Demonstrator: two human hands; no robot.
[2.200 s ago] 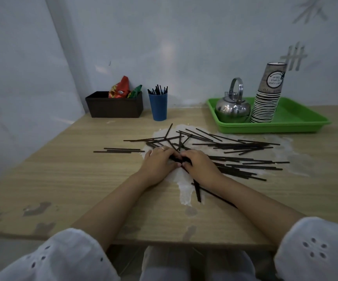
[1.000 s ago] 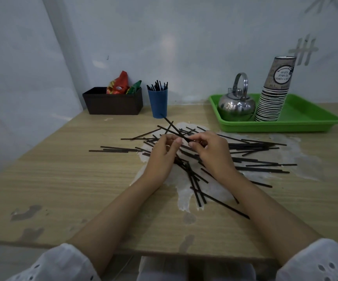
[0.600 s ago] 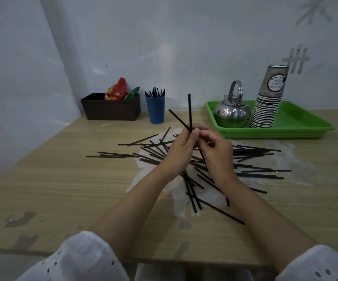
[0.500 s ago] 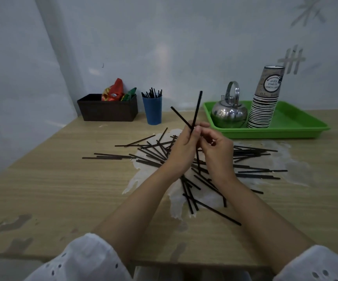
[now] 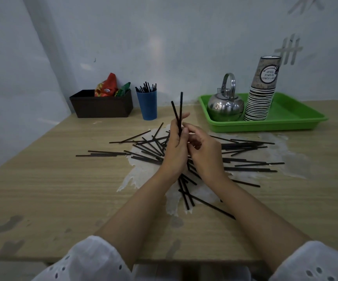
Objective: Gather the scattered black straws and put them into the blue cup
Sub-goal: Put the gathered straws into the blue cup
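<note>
Several black straws point(image 5: 245, 146) lie scattered over the middle of the wooden table point(image 5: 52, 189). My left hand point(image 5: 175, 149) holds two black straws point(image 5: 179, 112) nearly upright above the pile. My right hand point(image 5: 204, 151) is right beside it, fingers curled, its fingertips at the held straws' lower part. The blue cup point(image 5: 147, 104) stands at the back of the table, left of my hands, with several straws in it.
A dark box point(image 5: 101, 106) with coloured packets stands left of the cup. A green tray point(image 5: 298, 118) at the back right carries a metal kettle point(image 5: 226, 104) and a stack of paper cups point(image 5: 262, 92). White patches mark the tabletop.
Both hands rose from the pile with two straws. The straws, crossed a moment ago, now stand closer together and more upright.
</note>
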